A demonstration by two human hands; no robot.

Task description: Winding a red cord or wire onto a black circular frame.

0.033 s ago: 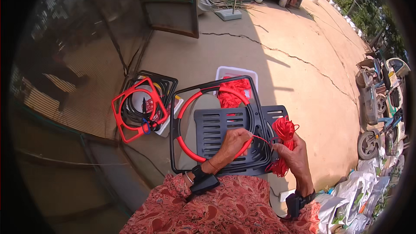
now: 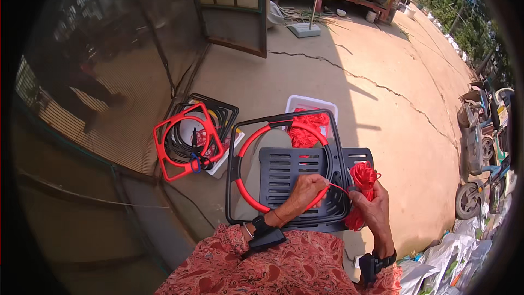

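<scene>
A black square frame (image 2: 231, 186) with a ring partly wrapped in red (image 2: 246, 155) stands tilted in front of me, over a dark grey slotted plastic seat (image 2: 275, 170). My left hand (image 2: 307, 192) reaches across the ring's lower right side, its fingers pinched on a thin red cord (image 2: 338, 187). That strand runs taut to my right hand (image 2: 372, 207), which grips a bundle of red cord (image 2: 363, 175) just beyond the frame's right edge. Part of the bundle hangs below the right hand. The left fingertips are partly hidden.
Behind the frame sits a white bin (image 2: 333, 108) of red cord. To the left, a red frame (image 2: 188, 142) with blue-handled scissors (image 2: 195, 158) leans on black frames (image 2: 232, 112). A screen wall (image 2: 125, 109) borders the left; scooters (image 2: 480, 169) and white sacks (image 2: 436, 259) stand right.
The whole view has shifted, so the scene sits a little further right and lower. Both hands keep their hold on the cord, close to the same place on the frame.
</scene>
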